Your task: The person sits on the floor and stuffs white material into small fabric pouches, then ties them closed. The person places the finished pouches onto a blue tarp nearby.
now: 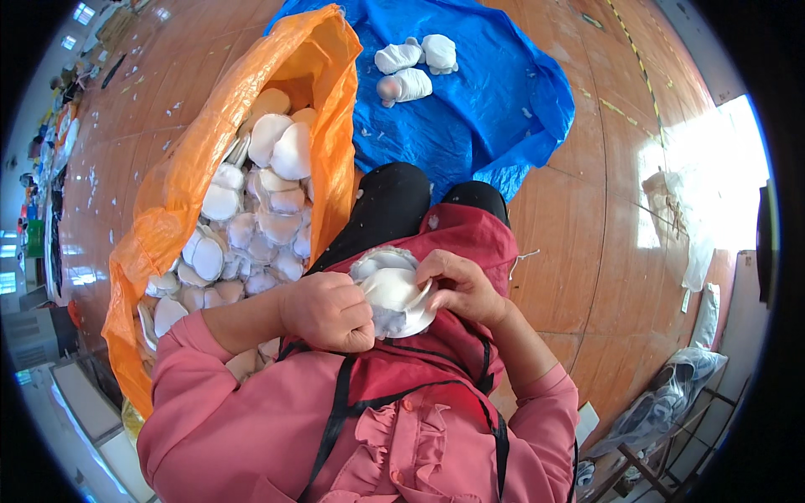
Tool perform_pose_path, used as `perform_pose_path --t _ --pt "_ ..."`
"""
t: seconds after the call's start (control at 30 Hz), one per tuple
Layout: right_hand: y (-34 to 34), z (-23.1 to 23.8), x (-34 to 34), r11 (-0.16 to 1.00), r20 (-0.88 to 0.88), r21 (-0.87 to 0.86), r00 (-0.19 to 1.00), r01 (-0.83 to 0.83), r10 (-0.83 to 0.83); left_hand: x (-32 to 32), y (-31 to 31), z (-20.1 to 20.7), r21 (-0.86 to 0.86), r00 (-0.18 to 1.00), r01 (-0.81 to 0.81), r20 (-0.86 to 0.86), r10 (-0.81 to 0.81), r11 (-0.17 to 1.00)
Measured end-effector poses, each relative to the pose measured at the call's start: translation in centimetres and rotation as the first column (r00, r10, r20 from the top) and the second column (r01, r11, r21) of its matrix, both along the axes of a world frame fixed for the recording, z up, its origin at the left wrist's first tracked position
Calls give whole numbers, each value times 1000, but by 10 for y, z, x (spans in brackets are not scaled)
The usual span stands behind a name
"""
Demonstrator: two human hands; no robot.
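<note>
Pink blouse, L hand fisted, R hand pinching wht pad, blue tarp on brn flr

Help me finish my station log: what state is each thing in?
Orange sack: open.
Sacked pads: heaped loosely.
Blue plastic: spread, wrinkled.
White bundles: three, lying on the plastic.
Handled white pads: stacked unevenly.
Left hand: fisted, any grip hidden.
Right hand: pinching a pad's edge.

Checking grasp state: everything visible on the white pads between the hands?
The white pads form a loose, rounded, layered bundle, soft-looking, greyish in places, above the red apron. The right hand pinches a raised edge; the left hand, fisted, is at the opposite side, its contact unclear. The underside is hidden.
</note>
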State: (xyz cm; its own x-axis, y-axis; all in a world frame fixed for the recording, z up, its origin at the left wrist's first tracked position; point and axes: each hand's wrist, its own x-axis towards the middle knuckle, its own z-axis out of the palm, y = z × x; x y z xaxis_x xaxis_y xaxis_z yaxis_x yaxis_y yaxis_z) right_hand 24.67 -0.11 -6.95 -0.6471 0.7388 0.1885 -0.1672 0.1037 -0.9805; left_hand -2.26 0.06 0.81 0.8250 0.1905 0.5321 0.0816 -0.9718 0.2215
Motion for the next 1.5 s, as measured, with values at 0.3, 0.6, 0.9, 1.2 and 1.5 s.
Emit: perform_pose_path --t 0.3,0.6,0.9,1.2,1.5 --pt "-6 0 -26 999 203 29 979 -27 20 13 0 -10 -2 983 184 -4 -184 983" --pt "-34 8 -45 935 415 56 843 351 -342 21 -2 -17 -2 978 202 -60 -202 979" --pt "-59 -3 -44 853 406 -137 814 503 -415 24 -15 -11 -13 967 215 -140 -215 976" --pt "-47 -14 -34 887 365 20 823 461 -436 18 -6 -21 -181 993 64 -89 -81 981" --pt "-29 0 -11 978 61 105 980 180 -187 13 4 -36 -491 978 -203 -63 198 847"
